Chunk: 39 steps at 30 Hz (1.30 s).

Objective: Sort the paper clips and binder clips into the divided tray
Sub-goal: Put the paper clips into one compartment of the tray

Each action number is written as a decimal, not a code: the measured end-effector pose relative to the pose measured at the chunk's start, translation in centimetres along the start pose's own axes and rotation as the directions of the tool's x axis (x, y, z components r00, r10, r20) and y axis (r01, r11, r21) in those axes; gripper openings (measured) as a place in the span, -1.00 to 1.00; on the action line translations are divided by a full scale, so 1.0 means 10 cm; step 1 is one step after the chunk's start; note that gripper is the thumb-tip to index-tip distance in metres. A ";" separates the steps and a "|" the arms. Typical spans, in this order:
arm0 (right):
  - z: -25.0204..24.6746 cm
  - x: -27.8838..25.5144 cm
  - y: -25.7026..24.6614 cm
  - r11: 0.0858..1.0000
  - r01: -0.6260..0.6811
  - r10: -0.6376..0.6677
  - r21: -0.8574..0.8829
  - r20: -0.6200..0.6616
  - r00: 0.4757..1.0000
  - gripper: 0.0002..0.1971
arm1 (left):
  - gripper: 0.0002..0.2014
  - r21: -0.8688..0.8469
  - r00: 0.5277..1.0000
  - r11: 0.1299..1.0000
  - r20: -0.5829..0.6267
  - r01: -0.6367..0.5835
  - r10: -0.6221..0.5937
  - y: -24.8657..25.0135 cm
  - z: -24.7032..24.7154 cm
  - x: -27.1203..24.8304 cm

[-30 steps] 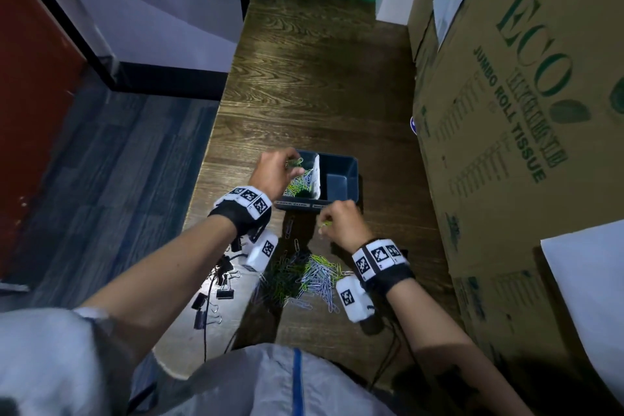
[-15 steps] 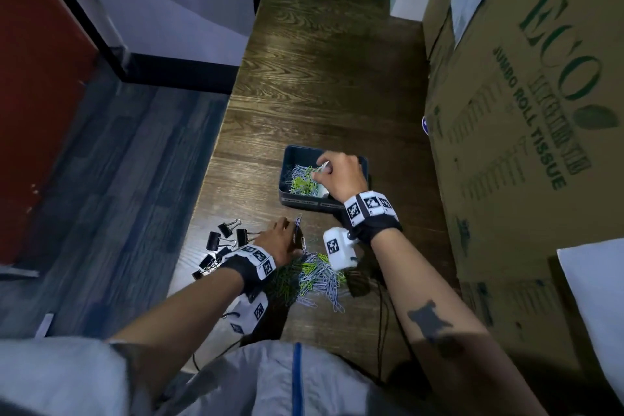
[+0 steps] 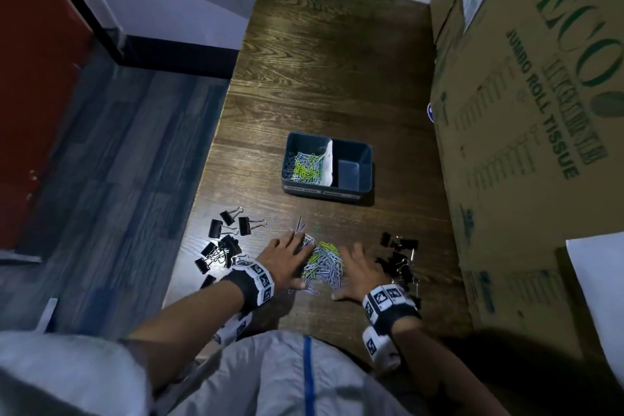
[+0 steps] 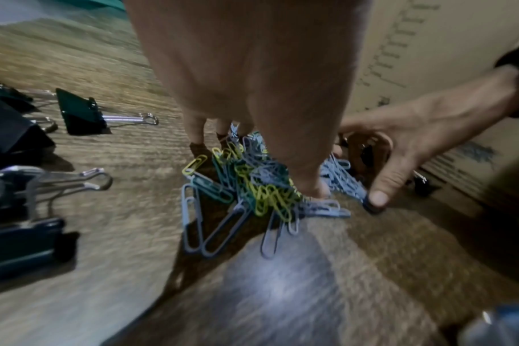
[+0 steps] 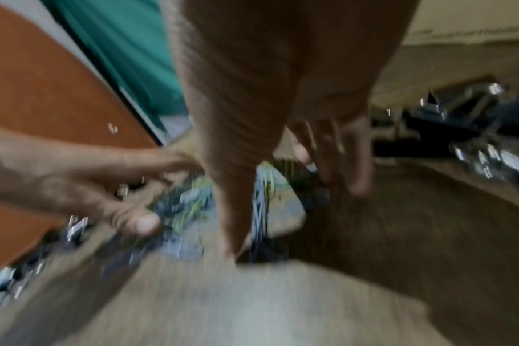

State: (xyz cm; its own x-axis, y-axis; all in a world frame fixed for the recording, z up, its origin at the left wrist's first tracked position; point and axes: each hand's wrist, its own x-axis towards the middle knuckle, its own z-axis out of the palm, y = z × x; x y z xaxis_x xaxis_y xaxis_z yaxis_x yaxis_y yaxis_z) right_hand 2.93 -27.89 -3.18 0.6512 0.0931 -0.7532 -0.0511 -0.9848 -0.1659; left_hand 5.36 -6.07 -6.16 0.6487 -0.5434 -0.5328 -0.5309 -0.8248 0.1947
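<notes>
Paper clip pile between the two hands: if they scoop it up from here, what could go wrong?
1. The paper clip pile is tangled, so a scoop by the left hand and right hand may shed clips on the way to the tray.
2. Binder clips lie close beside the right hand and could get swept in.
3. The tray's white divider leans, so clips might spill into the empty right compartment.

The paper clips (image 3: 322, 263) are lime, pale blue and dark green. The binder clips (image 3: 221, 243) are black; the tray (image 3: 366, 165) is dark blue on the dark brown wood-grain worktop (image 3: 337, 78)
</notes>
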 end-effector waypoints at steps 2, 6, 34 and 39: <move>0.14 -0.01 -0.07 0.998 0.049 -0.047 0.030 -0.073 0.996 0.11 | -0.07 0.024 1.000 1.000 -0.016 -0.020 0.021 0.00 0.02 -0.05; 0.17 0.08 -0.31 0.995 0.081 -0.070 0.050 -0.192 0.979 -0.06 | -0.32 -0.056 0.998 0.998 -0.060 -0.002 -0.001 0.00 -0.04 -0.13; -0.37 0.00 -0.40 0.964 0.085 0.021 0.251 -0.395 0.919 -0.84 | -0.80 -0.556 0.765 0.816 -0.592 -0.159 -0.254 -0.34 -1.34 -0.17; -0.59 -0.07 -0.49 0.956 0.152 -0.029 0.251 -0.436 0.899 -0.78 | -0.70 -0.620 0.747 0.780 -0.557 -0.082 -0.364 -0.47 -1.78 0.15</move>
State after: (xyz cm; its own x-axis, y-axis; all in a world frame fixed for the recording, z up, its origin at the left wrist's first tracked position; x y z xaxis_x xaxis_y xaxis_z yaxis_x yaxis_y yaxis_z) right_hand 7.23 -24.04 1.91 0.9175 0.0481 -0.3948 -0.1395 -0.8907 -0.4327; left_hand 18.54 -5.74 6.78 0.9812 -0.1927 -0.0099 -0.1296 -0.6963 0.7060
